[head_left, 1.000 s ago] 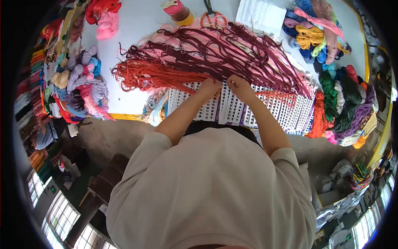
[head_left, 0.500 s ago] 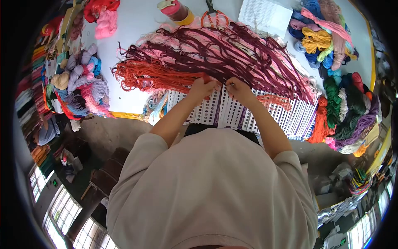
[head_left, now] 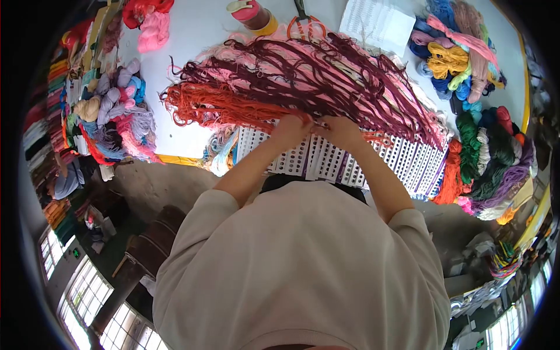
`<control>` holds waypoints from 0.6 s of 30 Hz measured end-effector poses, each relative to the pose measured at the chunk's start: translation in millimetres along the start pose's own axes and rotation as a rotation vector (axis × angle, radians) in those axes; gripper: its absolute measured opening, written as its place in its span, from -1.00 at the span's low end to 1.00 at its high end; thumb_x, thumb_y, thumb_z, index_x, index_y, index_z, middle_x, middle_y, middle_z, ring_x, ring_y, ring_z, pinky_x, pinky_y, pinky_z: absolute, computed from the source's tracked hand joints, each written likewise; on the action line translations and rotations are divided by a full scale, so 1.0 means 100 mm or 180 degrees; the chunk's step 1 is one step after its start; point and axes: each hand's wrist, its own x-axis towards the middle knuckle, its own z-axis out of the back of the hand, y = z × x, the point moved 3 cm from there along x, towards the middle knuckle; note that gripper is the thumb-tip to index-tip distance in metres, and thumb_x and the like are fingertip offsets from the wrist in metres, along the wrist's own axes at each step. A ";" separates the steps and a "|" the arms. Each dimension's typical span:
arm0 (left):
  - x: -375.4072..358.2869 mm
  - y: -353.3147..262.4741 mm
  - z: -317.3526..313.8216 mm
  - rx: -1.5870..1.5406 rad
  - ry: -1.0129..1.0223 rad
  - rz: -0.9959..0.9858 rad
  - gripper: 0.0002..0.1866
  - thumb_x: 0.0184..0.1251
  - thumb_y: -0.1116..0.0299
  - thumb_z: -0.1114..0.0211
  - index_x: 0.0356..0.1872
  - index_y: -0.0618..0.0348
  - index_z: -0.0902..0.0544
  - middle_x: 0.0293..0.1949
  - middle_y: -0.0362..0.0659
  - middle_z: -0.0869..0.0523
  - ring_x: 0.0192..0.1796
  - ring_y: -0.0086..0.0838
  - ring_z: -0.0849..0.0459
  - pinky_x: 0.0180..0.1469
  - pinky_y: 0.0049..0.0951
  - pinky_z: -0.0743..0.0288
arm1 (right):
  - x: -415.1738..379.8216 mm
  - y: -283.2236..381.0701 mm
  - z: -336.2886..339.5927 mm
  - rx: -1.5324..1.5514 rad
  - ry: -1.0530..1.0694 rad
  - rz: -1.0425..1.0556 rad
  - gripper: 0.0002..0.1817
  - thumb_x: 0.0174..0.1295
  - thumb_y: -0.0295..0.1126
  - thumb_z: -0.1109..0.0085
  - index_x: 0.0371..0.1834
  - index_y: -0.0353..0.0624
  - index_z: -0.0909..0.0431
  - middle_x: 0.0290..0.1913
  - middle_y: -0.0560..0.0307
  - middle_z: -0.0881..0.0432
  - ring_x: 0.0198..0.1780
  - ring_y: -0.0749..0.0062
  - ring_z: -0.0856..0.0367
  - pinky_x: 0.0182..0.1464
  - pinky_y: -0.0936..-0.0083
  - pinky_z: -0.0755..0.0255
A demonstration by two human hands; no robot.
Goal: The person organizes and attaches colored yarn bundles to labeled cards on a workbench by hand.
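My left hand [head_left: 291,131] is closed on the right end of a bundle of orange-red thread [head_left: 216,105], which trails left across the table. Close beside it, the fingers of my right hand [head_left: 343,132] are pinched together, nearly meeting the left fingertips; whatever they grip is too small to make out. Beneath both hands lies a row of white punched cards [head_left: 402,163] with purple strips. Dark maroon thread [head_left: 280,73] is spread in long strands over pink thread [head_left: 245,87], just beyond my hands. Short orange-red strands show behind my right wrist.
Orange-handled scissors [head_left: 307,28] lie beyond the thread, between a pink-and-yellow container [head_left: 254,16] and a printed sheet [head_left: 376,24]. Mixed yarn skeins [head_left: 114,111] are heaped at left. More skeins, including yellow yarn [head_left: 448,60] and green yarn [head_left: 468,137], pile up at right.
My hands have come closer together, the left shifting right and slightly down, the right turning inward and down. The whole view has shifted slightly.
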 end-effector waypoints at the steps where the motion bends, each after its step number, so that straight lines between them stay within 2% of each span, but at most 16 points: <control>1: -0.04 0.04 0.17 -0.0059 -0.0468 0.0082 -0.83 0.25 0.27 -0.16 -0.31 0.12 -0.61 -0.54 -0.25 -0.63 -0.75 -0.63 -0.34 -0.74 -0.61 -0.14 | -0.04 0.08 0.04 -0.0644 -0.0248 -0.0103 -0.60 0.18 0.05 -0.16 -0.10 0.01 -0.55 -0.39 0.06 -0.68 -0.24 0.12 -0.66 -0.17 0.26 -0.49; 2: -0.07 0.22 0.38 -0.1247 -0.0089 0.0376 -0.85 0.25 0.27 -0.19 -0.37 0.11 -0.59 -0.57 -0.27 -0.58 -0.75 -0.65 -0.30 -0.74 -0.62 -0.09 | -0.06 0.13 0.08 -0.0651 -0.0257 -0.0091 -0.60 0.18 0.05 -0.16 -0.10 0.01 -0.55 -0.39 0.06 -0.68 -0.24 0.12 -0.66 -0.17 0.26 -0.49; 3: -0.16 0.42 0.61 -0.2431 0.0298 0.0667 -0.84 0.24 0.26 -0.21 -0.44 0.10 -0.56 -0.59 -0.29 -0.54 -0.74 -0.68 -0.26 -0.75 -0.63 -0.05 | -0.07 0.16 0.11 -0.0645 -0.0100 -0.0356 -0.58 0.17 0.07 -0.17 -0.08 0.03 -0.52 -0.38 0.06 -0.67 -0.23 0.13 -0.67 -0.17 0.25 -0.49; 4: -0.35 0.34 0.88 -0.3054 -0.0072 0.0942 -0.82 0.26 0.28 -0.22 -0.51 0.05 -0.51 -0.63 -0.34 -0.44 -0.74 -0.74 -0.18 -0.74 -0.66 0.06 | -0.06 0.17 0.11 -0.0636 0.0053 -0.0612 -0.57 0.17 0.09 -0.18 -0.05 0.06 -0.48 -0.38 0.07 -0.67 -0.21 0.14 -0.67 -0.17 0.25 -0.49; 5: -0.42 0.53 1.19 -0.3500 0.0004 0.0856 -0.78 0.28 0.28 -0.21 -0.55 0.01 -0.45 -0.66 -0.38 -0.37 -0.74 -0.76 -0.16 -0.74 -0.68 0.07 | -0.04 0.18 0.11 -0.0633 0.0039 -0.0585 -0.57 0.17 0.09 -0.18 -0.05 0.06 -0.48 -0.38 0.07 -0.67 -0.21 0.14 -0.67 -0.17 0.25 -0.49; 6: -0.54 0.65 1.48 -0.3773 0.0005 0.0484 -0.75 0.32 0.29 -0.18 -0.57 -0.02 -0.41 -0.67 -0.40 -0.32 -0.75 -0.75 -0.13 -0.75 -0.67 0.07 | -0.05 0.17 0.09 -0.0652 0.0003 -0.0584 -0.56 0.17 0.08 -0.18 -0.03 0.07 -0.46 -0.38 0.07 -0.67 -0.21 0.15 -0.67 -0.18 0.24 -0.49; 7: -0.66 0.73 1.79 -0.3970 -0.0253 0.0100 -0.76 0.36 0.32 -0.13 -0.54 -0.02 -0.39 -0.64 -0.38 -0.33 -0.75 -0.73 -0.12 -0.75 -0.66 0.07 | -0.06 0.15 0.07 -0.0671 -0.0034 -0.0591 -0.56 0.17 0.08 -0.18 -0.01 0.08 -0.44 -0.39 0.07 -0.67 -0.21 0.15 -0.67 -0.19 0.24 -0.49; 8: -0.82 0.68 1.96 -0.4173 -0.1161 0.0334 -0.79 0.41 0.32 -0.08 -0.48 0.00 -0.42 -0.63 -0.38 -0.33 -0.73 -0.72 -0.12 -0.75 -0.65 0.08 | -0.06 0.14 0.05 -0.0674 -0.0047 -0.0584 -0.56 0.17 0.08 -0.18 -0.01 0.08 -0.44 -0.39 0.07 -0.67 -0.21 0.15 -0.67 -0.19 0.24 -0.49; 9: -0.90 0.69 2.11 -0.4454 -0.1482 0.0013 -0.82 0.43 0.28 -0.06 -0.38 0.06 -0.49 -0.61 -0.36 -0.37 -0.71 -0.71 -0.14 -0.74 -0.64 0.08 | -0.05 0.12 0.02 -0.0692 -0.0046 -0.0593 -0.57 0.18 0.05 -0.19 0.00 0.08 -0.44 -0.38 0.07 -0.67 -0.21 0.15 -0.67 -0.19 0.24 -0.49; 10: -1.02 0.72 2.22 -0.3497 -0.2158 -0.0257 -0.77 0.47 0.22 -0.02 -0.28 0.12 -0.54 -0.58 -0.32 -0.45 -0.69 -0.71 -0.17 -0.70 -0.65 0.05 | -0.06 0.11 -0.02 -0.0713 -0.0046 -0.0599 -0.58 0.18 0.03 -0.19 0.00 0.08 -0.44 -0.37 0.06 -0.67 -0.21 0.14 -0.68 -0.19 0.24 -0.49; 12: -1.15 0.64 2.22 -0.1678 -0.3089 0.0360 -0.69 0.51 0.14 0.02 -0.21 0.16 -0.56 -0.53 -0.25 -0.55 -0.66 -0.71 -0.22 -0.67 -0.65 0.02 | -0.08 0.09 -0.07 -0.0800 -0.0138 -0.0501 -0.58 0.18 -0.02 -0.20 0.03 0.07 -0.42 -0.38 0.07 -0.68 -0.23 0.14 -0.68 -0.19 0.22 -0.48; 14: -1.20 0.33 1.87 -0.1736 -0.2397 -0.0225 -0.64 0.52 0.09 0.03 -0.18 0.19 -0.57 -0.48 -0.23 -0.61 -0.62 -0.70 -0.25 -0.62 -0.65 -0.06 | -0.15 0.17 -0.09 -0.0911 -0.0232 -0.0407 -0.57 0.19 -0.07 -0.21 0.07 0.06 -0.40 -0.40 0.09 -0.68 -0.25 0.14 -0.68 -0.19 0.21 -0.48; 16: -1.21 0.19 1.52 -0.2173 -0.1304 -0.0460 -0.62 0.52 0.09 0.04 -0.12 0.20 -0.58 -0.36 -0.22 -0.70 -0.51 -0.66 -0.48 -0.54 -0.65 -0.18 | -0.24 0.35 -0.05 -0.0177 -0.0766 -0.0168 -0.57 0.15 -0.20 -0.28 0.06 0.00 -0.41 -0.41 0.08 -0.65 -0.31 0.14 -0.66 -0.22 0.28 -0.47; 17: -1.24 -0.02 1.32 -0.2476 -0.1132 -0.0668 -0.61 0.52 0.09 0.05 -0.09 0.21 -0.58 -0.25 -0.18 -0.71 -0.35 -0.61 -0.56 -0.44 -0.62 -0.26 | -0.30 0.54 0.00 0.0043 -0.1256 0.0119 -0.68 0.19 -0.36 -0.26 -0.02 -0.10 -0.44 -0.42 0.14 -0.62 -0.37 0.30 -0.63 -0.29 0.46 -0.44; 18: -1.28 -0.28 1.13 -0.2773 -0.0947 -0.0884 -0.60 0.53 0.09 0.06 -0.05 0.22 -0.58 -0.14 -0.14 -0.72 -0.20 -0.55 -0.65 -0.34 -0.60 -0.35 | -0.33 0.70 0.01 -0.0020 -0.1281 0.0167 -0.68 0.19 -0.36 -0.26 -0.02 -0.10 -0.44 -0.42 0.14 -0.62 -0.37 0.30 -0.63 -0.29 0.46 -0.44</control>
